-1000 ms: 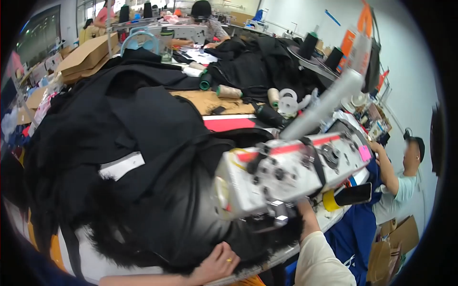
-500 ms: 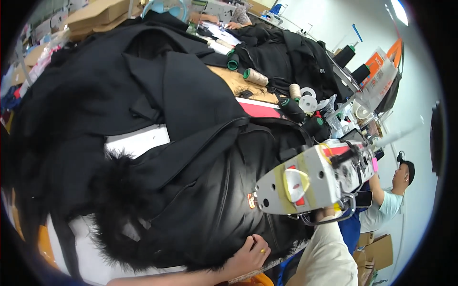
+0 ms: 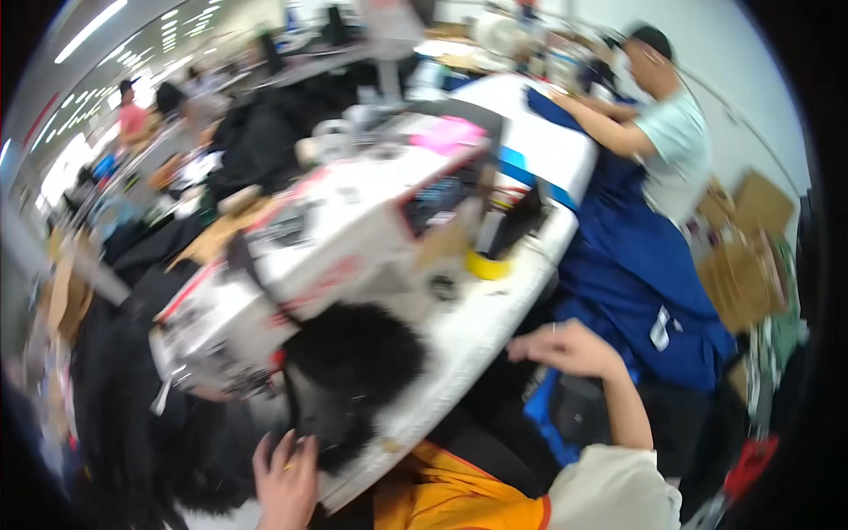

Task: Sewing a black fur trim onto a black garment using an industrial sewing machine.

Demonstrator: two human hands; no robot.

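Observation:
My left hand [image 3: 287, 481] is at the lower middle with its fingers spread. It rests on or just above a black garment [image 3: 238, 433], beside that garment's fluffy black fur trim [image 3: 358, 353]. The fur lies against a white sewing machine [image 3: 327, 234], which hides part of the cloth. To the right, past the table edge, my right hand [image 3: 570, 347] is raised with its fingers loosely bent and apart from the cloth. I see nothing in it, though motion blurs the fingers.
The white table edge [image 3: 424, 402] runs diagonally between my hands. A yellow tape roll [image 3: 488, 265] sits behind the machine. Blue cloth [image 3: 632, 265] hangs at the right near a co-worker [image 3: 667, 132]. Cardboard boxes [image 3: 746, 274] stand at the far right.
The view has swung to the right. My right hand has come out from behind the machine, beyond the table edge. My left fingers, bent on the garment before, are now spread.

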